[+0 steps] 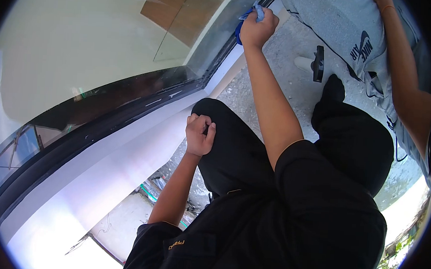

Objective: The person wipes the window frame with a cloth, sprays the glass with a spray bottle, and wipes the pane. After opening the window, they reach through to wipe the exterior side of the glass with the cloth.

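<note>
My right hand (pixel 259 28) is closed round a blue cloth (pixel 259 13), which sticks out above and below the fingers. It presses the cloth against the black window frame (pixel 210 80), near the corner by the glass pane (pixel 83 32). My left hand (pixel 200 136) rests on my bent knee with its fingers curled in; nothing shows in it.
A white object with a black bar-shaped end (pixel 318 64) lies on the rough grey floor (pixel 290 85). Close on my right is another person in a grey garment (pixel 340 28), one arm hanging down. A white sill (pixel 104 177) runs below the frame.
</note>
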{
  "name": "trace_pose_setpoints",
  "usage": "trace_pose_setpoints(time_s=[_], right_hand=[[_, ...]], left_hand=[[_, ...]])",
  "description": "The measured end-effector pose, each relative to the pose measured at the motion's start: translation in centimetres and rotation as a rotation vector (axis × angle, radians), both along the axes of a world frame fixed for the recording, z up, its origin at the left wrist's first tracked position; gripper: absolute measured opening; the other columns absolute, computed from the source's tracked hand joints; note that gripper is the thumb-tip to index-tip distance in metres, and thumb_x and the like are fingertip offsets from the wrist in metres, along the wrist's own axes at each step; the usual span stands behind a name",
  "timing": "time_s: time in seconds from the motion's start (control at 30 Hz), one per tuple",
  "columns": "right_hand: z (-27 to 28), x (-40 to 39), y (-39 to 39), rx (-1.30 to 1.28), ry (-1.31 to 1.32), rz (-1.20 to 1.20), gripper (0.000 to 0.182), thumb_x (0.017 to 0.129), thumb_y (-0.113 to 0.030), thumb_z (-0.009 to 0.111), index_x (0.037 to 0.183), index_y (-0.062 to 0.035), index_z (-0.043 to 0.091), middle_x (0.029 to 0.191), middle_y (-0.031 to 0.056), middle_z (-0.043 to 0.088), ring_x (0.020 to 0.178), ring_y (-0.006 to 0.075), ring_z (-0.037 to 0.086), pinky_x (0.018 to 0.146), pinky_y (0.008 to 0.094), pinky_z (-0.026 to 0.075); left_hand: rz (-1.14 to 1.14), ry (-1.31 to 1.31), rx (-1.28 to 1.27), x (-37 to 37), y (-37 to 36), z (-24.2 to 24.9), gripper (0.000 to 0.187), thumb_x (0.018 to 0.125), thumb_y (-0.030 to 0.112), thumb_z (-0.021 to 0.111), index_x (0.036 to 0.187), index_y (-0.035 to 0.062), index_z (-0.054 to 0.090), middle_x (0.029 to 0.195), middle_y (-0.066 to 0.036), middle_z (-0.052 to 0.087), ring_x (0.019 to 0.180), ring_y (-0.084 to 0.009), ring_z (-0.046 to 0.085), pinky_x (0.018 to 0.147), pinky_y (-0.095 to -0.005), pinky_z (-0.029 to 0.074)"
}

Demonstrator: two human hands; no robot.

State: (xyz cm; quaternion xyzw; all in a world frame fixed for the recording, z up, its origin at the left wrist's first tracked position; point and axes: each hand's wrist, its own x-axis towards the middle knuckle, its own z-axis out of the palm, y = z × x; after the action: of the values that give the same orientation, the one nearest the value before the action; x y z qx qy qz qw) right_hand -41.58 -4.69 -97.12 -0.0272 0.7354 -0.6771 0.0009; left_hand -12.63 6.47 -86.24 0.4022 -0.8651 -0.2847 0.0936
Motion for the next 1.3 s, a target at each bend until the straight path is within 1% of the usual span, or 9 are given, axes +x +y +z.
trace_pose_setpoints(time_s=[0.17, 0.27, 0.47, 0.57, 0.7, 0.87, 0.97, 1.13, 1.3], right_hand=[[2.4, 5.3, -0.2, -0.065, 0.178, 0.073, 0.02, 0.101, -0.015, 0.057, 0.117, -0.0032, 0.052, 0.107, 0.0202, 0.053, 0.1, 0.0419, 0.056, 0.082, 0.0486, 0.05], [3.5, 7.6, -0.3, -0.065, -0.025, 0.081, 0.019, 0.101, -0.017, 0.056, 0.113, -0.0033, 0.052, 0.105, 0.0186, 0.054, 0.097, 0.0437, 0.057, 0.082, 0.0492, 0.049], [3.2, -0.9, -1.4, 0.002, -0.105, -0.003, 0.014, 0.1, -0.014, 0.058, 0.107, -0.0027, 0.053, 0.103, 0.0168, 0.058, 0.098, 0.0426, 0.059, 0.081, 0.0489, 0.05], [3.7, 0.9, -1.4, -0.163, 0.252, -0.003, 0.01, 0.098, -0.011, 0.059, 0.101, -0.0025, 0.054, 0.104, 0.0185, 0.06, 0.097, 0.0416, 0.06, 0.081, 0.0481, 0.05], [2.7, -0.9, -1.4, -0.181, -0.03, -0.002, 0.009, 0.096, -0.008, 0.062, 0.1, -0.0019, 0.058, 0.096, 0.0173, 0.062, 0.088, 0.0397, 0.063, 0.079, 0.0461, 0.051], [2.5, 0.1, -0.7, -0.229, 0.259, 0.058, 0.009, 0.095, -0.009, 0.063, 0.096, -0.0013, 0.058, 0.096, 0.0179, 0.064, 0.088, 0.0379, 0.064, 0.076, 0.0425, 0.051], [2.4, -1.0, -0.3, -0.211, -0.008, 0.097, 0.008, 0.094, -0.007, 0.065, 0.096, -0.0021, 0.059, 0.095, 0.0168, 0.064, 0.087, 0.0371, 0.064, 0.076, 0.0424, 0.051], [2.6, 0.6, -0.6, -0.274, 0.277, 0.078, 0.008, 0.095, -0.008, 0.063, 0.097, -0.0015, 0.058, 0.095, 0.0169, 0.064, 0.087, 0.0384, 0.063, 0.076, 0.0432, 0.051], [-0.2, -2.9, -2.0, -0.171, 0.012, -0.03, 0.01, 0.096, -0.011, 0.063, 0.101, -0.0031, 0.059, 0.103, 0.0169, 0.059, 0.096, 0.0371, 0.059, 0.087, 0.0439, 0.048]], left_hand=[[0.008, 0.008, -0.009, -0.4, 0.3, 0.4, 0.009, 0.081, 0.007, 0.067, 0.078, 0.0056, 0.058, 0.065, -0.009, 0.047, 0.066, -0.0269, 0.044, 0.064, -0.0386, 0.035], [-0.013, -0.026, -0.02, -0.4, 0.0, 0.6, 0.009, 0.083, 0.007, 0.067, 0.079, 0.0046, 0.059, 0.065, -0.01, 0.046, 0.066, -0.0265, 0.044, 0.063, -0.038, 0.036], [0.029, -0.043, -0.002, -0.9, 0.5, 1.1, 0.009, 0.082, 0.008, 0.067, 0.078, 0.0059, 0.059, 0.063, -0.009, 0.046, 0.066, -0.0268, 0.044, 0.064, -0.0387, 0.035], [0.0, -0.012, -0.027, -1.9, 0.0, 0.9, 0.01, 0.084, 0.008, 0.066, 0.079, 0.0044, 0.059, 0.062, -0.008, 0.044, 0.066, -0.0261, 0.044, 0.063, -0.0375, 0.036], [0.007, -0.075, 0.008, -1.3, 0.0, 1.0, 0.01, 0.081, 0.009, 0.067, 0.077, 0.0065, 0.058, 0.063, -0.008, 0.045, 0.066, -0.0261, 0.044, 0.064, -0.0385, 0.035], [0.033, -0.016, 0.006, -1.1, 0.3, 0.5, 0.011, 0.08, 0.009, 0.067, 0.076, 0.0076, 0.058, 0.064, -0.008, 0.045, 0.066, -0.0263, 0.044, 0.064, -0.0394, 0.034], [0.024, -0.052, -0.009, -0.9, 0.2, 0.4, 0.01, 0.08, 0.008, 0.067, 0.076, 0.0077, 0.058, 0.065, -0.008, 0.046, 0.066, -0.0269, 0.044, 0.065, -0.0395, 0.034], [0.009, -0.04, 0.002, -1.2, -0.1, 0.4, 0.01, 0.08, 0.007, 0.067, 0.076, 0.007, 0.058, 0.064, -0.009, 0.047, 0.066, -0.0272, 0.045, 0.065, -0.0398, 0.034], [0.014, -0.037, -0.016, -0.5, 0.1, 0.2, 0.01, 0.081, 0.007, 0.067, 0.076, 0.0067, 0.058, 0.063, -0.009, 0.046, 0.064, -0.0275, 0.043, 0.064, -0.0396, 0.034]])
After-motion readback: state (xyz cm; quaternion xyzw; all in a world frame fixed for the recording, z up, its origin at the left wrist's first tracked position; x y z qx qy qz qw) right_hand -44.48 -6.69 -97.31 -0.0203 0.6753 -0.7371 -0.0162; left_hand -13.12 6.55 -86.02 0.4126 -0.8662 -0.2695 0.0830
